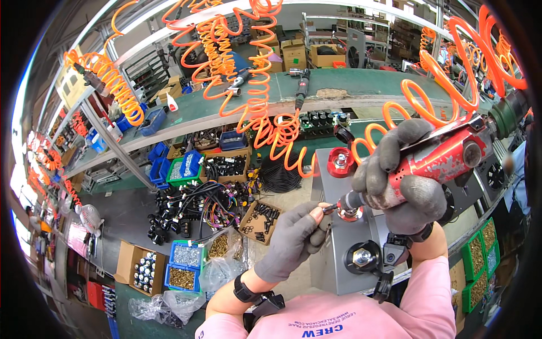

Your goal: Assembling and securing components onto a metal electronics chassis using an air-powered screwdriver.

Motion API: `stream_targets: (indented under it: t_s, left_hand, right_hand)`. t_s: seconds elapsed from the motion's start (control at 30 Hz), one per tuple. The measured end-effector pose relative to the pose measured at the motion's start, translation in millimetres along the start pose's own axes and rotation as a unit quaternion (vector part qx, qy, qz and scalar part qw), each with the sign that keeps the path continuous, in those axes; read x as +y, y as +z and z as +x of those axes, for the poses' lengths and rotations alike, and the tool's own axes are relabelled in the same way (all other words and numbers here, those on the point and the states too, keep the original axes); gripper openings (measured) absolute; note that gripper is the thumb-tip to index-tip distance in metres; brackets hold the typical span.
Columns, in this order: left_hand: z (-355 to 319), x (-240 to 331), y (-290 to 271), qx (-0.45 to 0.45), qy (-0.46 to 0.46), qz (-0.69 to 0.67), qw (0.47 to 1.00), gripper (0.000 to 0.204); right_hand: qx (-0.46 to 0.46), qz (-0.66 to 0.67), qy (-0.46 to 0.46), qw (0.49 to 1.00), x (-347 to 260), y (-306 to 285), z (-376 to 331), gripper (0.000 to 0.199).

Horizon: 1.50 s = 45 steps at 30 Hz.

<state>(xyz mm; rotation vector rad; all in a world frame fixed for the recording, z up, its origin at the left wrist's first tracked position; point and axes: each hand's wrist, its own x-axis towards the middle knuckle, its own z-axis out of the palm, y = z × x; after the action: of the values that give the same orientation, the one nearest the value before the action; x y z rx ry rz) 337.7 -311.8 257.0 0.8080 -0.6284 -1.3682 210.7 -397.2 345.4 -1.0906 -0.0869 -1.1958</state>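
Our right hand grips the red pneumatic screwdriver; at nine o'clock our left hand pinches a small screw. We'd keep the bit square.

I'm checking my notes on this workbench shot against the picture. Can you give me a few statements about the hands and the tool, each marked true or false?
1. The right hand holds a red air tool. True.
2. Both hands are bare. False: both wear grey gloves.
3. The left hand pinches a small part at the tool's tip. True.
4. The coiled hoses overhead are blue. False: they are orange.
5. The tool's tip is over a grey metal housing. True.
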Motion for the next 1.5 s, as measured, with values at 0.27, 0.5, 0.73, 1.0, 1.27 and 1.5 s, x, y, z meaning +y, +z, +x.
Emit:
stream_targets:
  t_s: [0.27, 0.5, 0.73, 1.0, 1.27, 1.5]
  left_hand:
    - [7.1, -11.9, -26.9, 0.006, 0.009, -0.056, 0.998, 0.028]
    - [13.3, -112.7, -115.6, 0.067, -0.009, -0.14, 0.988, 0.021]
    - [10.3, -111.0, -111.8, 0.091, -0.13, -0.094, 0.983, 0.028]
    - [10.4, -116.5, -122.5, 0.119, -0.123, -0.146, 0.974, 0.023]
    - [10.4, -107.9, -121.2, 0.1, -0.107, -0.087, 0.985, 0.023]
    - [15.7, -84.2, -106.3, 0.099, -0.097, -0.009, 0.99, 0.022]
  right_hand:
    - [-0.05, -0.016, 0.071, 0.996, -17.8, -12.7, 10.1, 0.054]
    - [-0.025, -0.152, 0.142, 0.978, -25.5, 6.3, 25.7, 0.055]
    - [-0.062, -0.107, 0.146, 0.981, -18.0, -2.6, 31.0, 0.051]
    - [-0.055, -0.132, 0.158, 0.977, -16.4, 2.5, 28.9, 0.051]
    - [-0.064, -0.133, 0.196, 0.969, -13.3, 7.6, 28.5, 0.049]
    - [-0.057, -0.124, 0.232, 0.963, -11.4, 2.5, 24.5, 0.048]
